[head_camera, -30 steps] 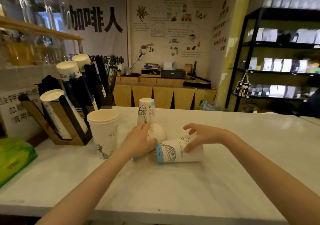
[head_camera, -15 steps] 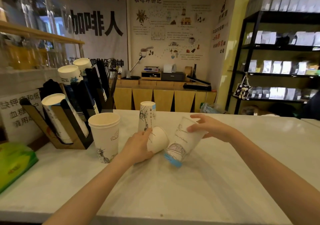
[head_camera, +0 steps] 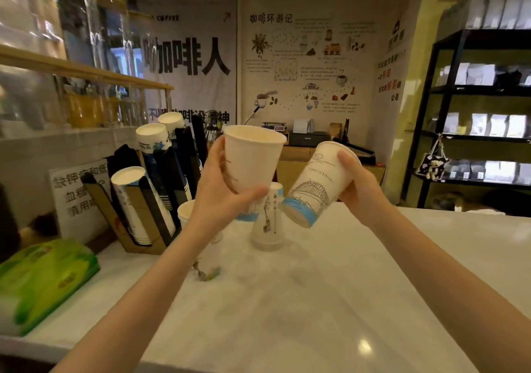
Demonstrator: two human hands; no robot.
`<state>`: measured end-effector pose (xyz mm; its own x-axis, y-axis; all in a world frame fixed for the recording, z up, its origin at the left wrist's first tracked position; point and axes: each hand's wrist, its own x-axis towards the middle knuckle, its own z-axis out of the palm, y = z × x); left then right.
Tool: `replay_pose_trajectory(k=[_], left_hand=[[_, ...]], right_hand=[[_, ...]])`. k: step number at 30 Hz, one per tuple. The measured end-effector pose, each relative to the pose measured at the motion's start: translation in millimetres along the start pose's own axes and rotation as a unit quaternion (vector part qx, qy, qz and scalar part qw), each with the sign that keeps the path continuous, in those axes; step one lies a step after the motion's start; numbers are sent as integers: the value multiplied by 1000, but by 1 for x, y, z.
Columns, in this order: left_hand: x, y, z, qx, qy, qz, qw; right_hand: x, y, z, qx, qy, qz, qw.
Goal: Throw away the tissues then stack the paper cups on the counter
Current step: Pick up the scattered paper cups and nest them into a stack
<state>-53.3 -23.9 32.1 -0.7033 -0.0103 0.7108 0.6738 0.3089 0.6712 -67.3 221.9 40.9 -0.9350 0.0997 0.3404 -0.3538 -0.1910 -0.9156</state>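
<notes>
My left hand [head_camera: 221,200] holds a white paper cup [head_camera: 251,160] upright in the air, mouth up and tilted toward me. My right hand [head_camera: 363,188] grips a second paper cup [head_camera: 314,185] with a bridge drawing and blue base, tilted with its base pointing down-left toward the first cup. The two cups are close but apart. Behind them an upside-down paper cup [head_camera: 268,223] stands on the white counter [head_camera: 316,300]. Another upright cup [head_camera: 186,213] is mostly hidden behind my left forearm. No tissues are visible.
A black and cardboard cup dispenser [head_camera: 149,194] with several cup stacks stands at the left. A green packet [head_camera: 43,280] lies at the counter's near-left edge. A sign [head_camera: 77,197] leans behind the dispenser. Black shelving [head_camera: 474,114] stands at the far right.
Both hands have lifted their cups off the counter. The left cup went from lying down to upright; the right cup rose and tilted base-down toward it.
</notes>
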Motion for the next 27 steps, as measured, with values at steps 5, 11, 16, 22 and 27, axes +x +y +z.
replay_pose_trajectory(k=[5,11,16,22,27], left_hand=[[13,-18,-38,-16,89,-11,996],[1,-57,-49,26,77,-90,993],[-16,-73,-42,25,43,-125,991],[-27,-87,-41,17,32,-153,988],[-27,-91,-46,14,38,-173,984]], right_hand=[[5,4,31,51,28,10,998],[18,0,67,93,46,-29,994],[26,-10,106,23,87,-94,991],[21,-3,152,-65,61,-202,975],[15,20,172,-193,-32,-226,954]])
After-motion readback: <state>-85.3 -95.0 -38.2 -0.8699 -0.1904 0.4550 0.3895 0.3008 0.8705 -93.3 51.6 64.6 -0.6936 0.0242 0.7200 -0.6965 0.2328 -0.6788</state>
